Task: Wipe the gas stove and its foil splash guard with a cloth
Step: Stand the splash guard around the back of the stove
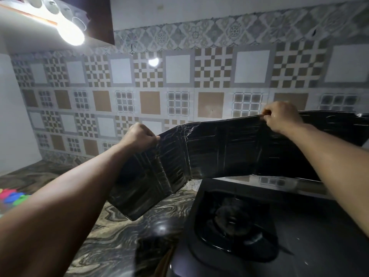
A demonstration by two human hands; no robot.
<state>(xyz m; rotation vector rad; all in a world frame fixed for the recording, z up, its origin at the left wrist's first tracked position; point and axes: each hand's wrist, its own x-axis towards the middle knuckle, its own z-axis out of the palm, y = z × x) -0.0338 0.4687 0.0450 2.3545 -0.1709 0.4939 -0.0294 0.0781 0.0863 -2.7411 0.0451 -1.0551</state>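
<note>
The foil splash guard is a dark, creased, folding panel that stands behind and to the left of the black gas stove. My left hand grips its top edge near the left fold. My right hand pinches the top edge further right. The guard's left wing hangs just above the counter, and its right end runs out of view. One burner with its pan support shows on the stove's left side. No cloth is in view.
A marbled dark countertop lies left of the stove. Patterned wall tiles rise behind the guard. Colourful plastic items sit at the far left edge. A bright lamp glares at the upper left.
</note>
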